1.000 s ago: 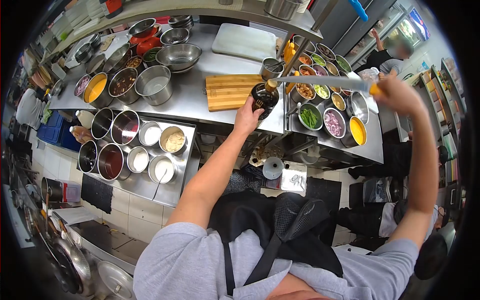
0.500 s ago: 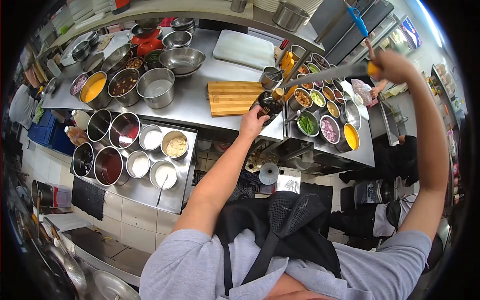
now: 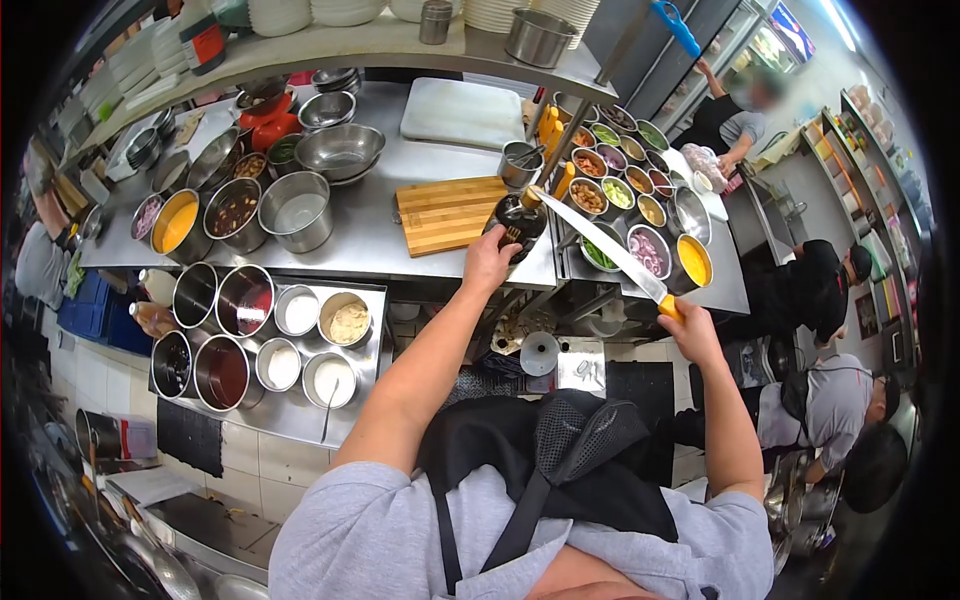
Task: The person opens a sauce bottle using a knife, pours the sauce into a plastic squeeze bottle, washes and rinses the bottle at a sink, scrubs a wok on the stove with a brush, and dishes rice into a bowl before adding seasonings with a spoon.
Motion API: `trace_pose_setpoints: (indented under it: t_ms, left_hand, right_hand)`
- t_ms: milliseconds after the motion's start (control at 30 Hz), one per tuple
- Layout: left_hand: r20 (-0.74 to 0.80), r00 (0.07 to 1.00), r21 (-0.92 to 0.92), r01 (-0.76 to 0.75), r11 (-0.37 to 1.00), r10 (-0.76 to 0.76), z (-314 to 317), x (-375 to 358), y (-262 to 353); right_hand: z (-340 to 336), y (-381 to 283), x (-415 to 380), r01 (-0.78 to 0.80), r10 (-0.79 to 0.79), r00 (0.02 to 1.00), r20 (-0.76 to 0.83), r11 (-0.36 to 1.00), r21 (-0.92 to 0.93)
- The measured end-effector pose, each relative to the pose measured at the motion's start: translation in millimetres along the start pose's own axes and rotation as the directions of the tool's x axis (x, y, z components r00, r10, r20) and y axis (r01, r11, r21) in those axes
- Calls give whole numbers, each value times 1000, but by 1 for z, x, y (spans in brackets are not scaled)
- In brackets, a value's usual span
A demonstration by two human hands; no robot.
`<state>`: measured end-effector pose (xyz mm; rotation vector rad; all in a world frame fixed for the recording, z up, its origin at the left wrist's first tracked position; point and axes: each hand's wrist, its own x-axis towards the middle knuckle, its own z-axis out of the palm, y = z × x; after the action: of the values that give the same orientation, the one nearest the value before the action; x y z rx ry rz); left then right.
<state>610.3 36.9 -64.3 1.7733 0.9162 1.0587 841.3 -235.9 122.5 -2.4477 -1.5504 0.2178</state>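
My left hand (image 3: 487, 260) is wrapped round a dark glass bottle (image 3: 522, 228), which stands upright at the counter's front edge. In my right hand (image 3: 697, 332) is a long knife (image 3: 622, 257), gripped by its yellow handle. The blade slants up to the left, over the bowls, and its tip overlaps the bottle's neck in this view. Just left of the bottle lies a striped wooden cutting board (image 3: 450, 214). Behind it stands a metal pot (image 3: 518, 165) with utensils in it.
Right of the blade are bowls of red onion (image 3: 649, 252) and yellow liquid (image 3: 693, 260). Mixing bowls (image 3: 340, 152) and a white board (image 3: 460, 112) sit further back. A lower table (image 3: 300, 420) holds several sauce pots. Other people (image 3: 820, 400) work at the right.
My right hand has swung down from high on the right to low beside the bowls, bringing the knife with it. My left hand keeps hold of the bottle. The view has shifted slightly.
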Motion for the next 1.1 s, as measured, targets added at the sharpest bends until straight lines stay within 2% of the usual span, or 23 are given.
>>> trace_pose_setpoints:
  t_ms: [200, 300, 467, 567, 667, 733, 800, 867, 900, 933, 967, 1000, 1033, 1067, 1100]
  left_hand:
    - [15, 1000, -4, 9, 1000, -9, 3, -1, -5]
    - [-63, 997, -8, -38, 999, 37, 7, -3, -7]
    - [-77, 996, 24, -44, 999, 46, 8, -1, -9]
    - [-110, 992, 23, -65, 998, 67, 7, 2, -12]
    - [-96, 991, 22, -87, 996, 89, 6, 2, -15]
    - [-111, 989, 31, -92, 995, 95, 7, 0, -14]
    - [-123, 987, 39, -95, 995, 99, 6, -2, -13]
    - [-18, 1000, 34, -20, 999, 21, 3, -1, -11]
    - [-16, 1000, 37, -20, 999, 21, 4, -1, -11]
    - [-23, 1000, 50, -21, 999, 22, 5, -2, -12]
    - [-27, 999, 62, -22, 998, 24, 6, -2, -13]
    - [-19, 1000, 65, -22, 998, 24, 5, -2, -12]
    - [-34, 999, 67, -29, 997, 31, 4, -3, -9]
    - [-49, 998, 68, -34, 997, 37, 4, -4, -7]
    - [-77, 995, 81, -52, 995, 58, 7, -4, -10]
  right_hand:
    - [-43, -24, 3, 13, -10, 1000, 17, 987, -159]
    - [-61, -19, 5, 26, -21, 999, 26, 978, -208]
    - [-45, -20, 12, 48, -47, 999, 15, 988, -146]
    - [-35, -22, 17, -5, 9, 1000, 29, 991, -134]
    - [-45, -18, 20, 40, -35, 999, 34, 989, -143]
    - [-69, -23, 28, -8, 17, 999, 35, 975, -222]
    - [-106, -31, 51, 123, -95, 991, 91, 916, -382]
    - [-152, -71, 69, 172, -168, 984, 58, 813, -557]
    - [-174, -117, 77, 90, -57, 996, 71, 741, -666]
    - [-192, -149, 89, 109, -69, 994, 84, 656, -747]
    - [-208, -158, 112, 262, -223, 962, 160, 572, -777]
    - [-222, -177, 138, 281, -181, 959, 218, 495, -822]
    - [-230, -199, 154, 316, -278, 939, 202, 474, -822]
    - [-233, -245, 166, 160, 59, 972, 228, 546, -822]
    - [-234, -276, 178, 113, 177, 957, 230, 502, -858]
